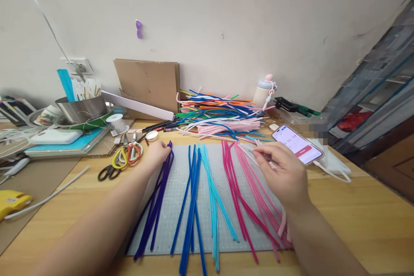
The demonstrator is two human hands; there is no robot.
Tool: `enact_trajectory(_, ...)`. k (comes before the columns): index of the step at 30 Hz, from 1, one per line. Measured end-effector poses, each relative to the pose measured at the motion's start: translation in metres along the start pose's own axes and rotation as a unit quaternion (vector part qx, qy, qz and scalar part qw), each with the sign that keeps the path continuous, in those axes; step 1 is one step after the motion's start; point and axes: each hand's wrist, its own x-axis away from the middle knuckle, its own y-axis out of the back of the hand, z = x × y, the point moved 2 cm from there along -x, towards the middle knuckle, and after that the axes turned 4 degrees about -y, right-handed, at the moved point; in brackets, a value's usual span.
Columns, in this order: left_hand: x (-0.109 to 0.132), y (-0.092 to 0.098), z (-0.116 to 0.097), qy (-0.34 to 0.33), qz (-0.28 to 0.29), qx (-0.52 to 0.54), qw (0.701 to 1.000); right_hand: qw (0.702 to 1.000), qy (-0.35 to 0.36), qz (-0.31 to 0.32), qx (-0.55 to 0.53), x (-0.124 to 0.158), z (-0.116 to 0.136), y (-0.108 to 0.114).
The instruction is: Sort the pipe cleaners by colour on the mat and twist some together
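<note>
My left hand is closed at the top ends of a bunch of dark purple pipe cleaners, its fingertips pinched on them. At the right side of the grey cutting mat, my right hand pinches pale pink pipe cleaners, whose lower ends show beneath it; the fingers hide most of their length. Between the hands lie separate groups of blue pipe cleaners, light blue pipe cleaners, deep pink pipe cleaners and pink pipe cleaners, fanned out toward me.
Behind the mat is a heap of mixed-colour pipe cleaners, beside cardboard and a bottle. Scissors and a spool lie left. A phone with a cable is right; a yellow tool is far left.
</note>
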Motion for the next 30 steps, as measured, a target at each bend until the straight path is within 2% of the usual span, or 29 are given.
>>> enact_trajectory(3, 0.003, 0.006, -0.001, -0.003, 0.002, 0.049, 0.999, 0.996, -0.037, -0.075, 0.033, -0.004, -0.005, 0.011)
enact_trajectory(9, 0.008, 0.020, -0.002, -0.027, -0.018, 0.178, 0.983, 0.978, -0.039, -0.182, 0.093, -0.009, -0.012, 0.027)
enact_trajectory(14, 0.028, 0.055, -0.009, -0.060, -0.030, 0.257, 0.964, 0.969, -0.041, -0.213, 0.116, -0.011, -0.014, 0.031)
enact_trajectory(17, 0.057, 0.083, -0.018, -0.085, -0.047, 0.278, 0.956, 0.976, -0.045, -0.189, 0.097, -0.009, -0.013, 0.026)
enact_trajectory(19, 0.082, 0.096, -0.026, -0.089, -0.042, 0.280, 0.955, 0.986, -0.036, -0.142, 0.075, -0.007, -0.011, 0.019)
enact_trajectory(21, 0.111, 0.101, -0.037, -0.141, -0.034, 0.315, 0.938, 0.995, -0.007, -0.084, 0.055, -0.005, -0.006, 0.011)
enact_trajectory(26, 0.172, 0.091, -0.065, -0.245, -0.009, 0.348, 0.905, 0.990, 0.126, 0.030, 0.057, -0.007, 0.027, -0.002)
enact_trajectory(28, 0.187, 0.084, -0.075, -0.257, 0.005, 0.379, 0.889, 0.983, 0.165, 0.054, 0.057, -0.013, 0.050, -0.001)
enact_trajectory(30, 0.196, 0.077, -0.084, -0.249, 0.054, 0.430, 0.866, 0.982, 0.171, 0.074, 0.040, -0.022, 0.077, 0.000)
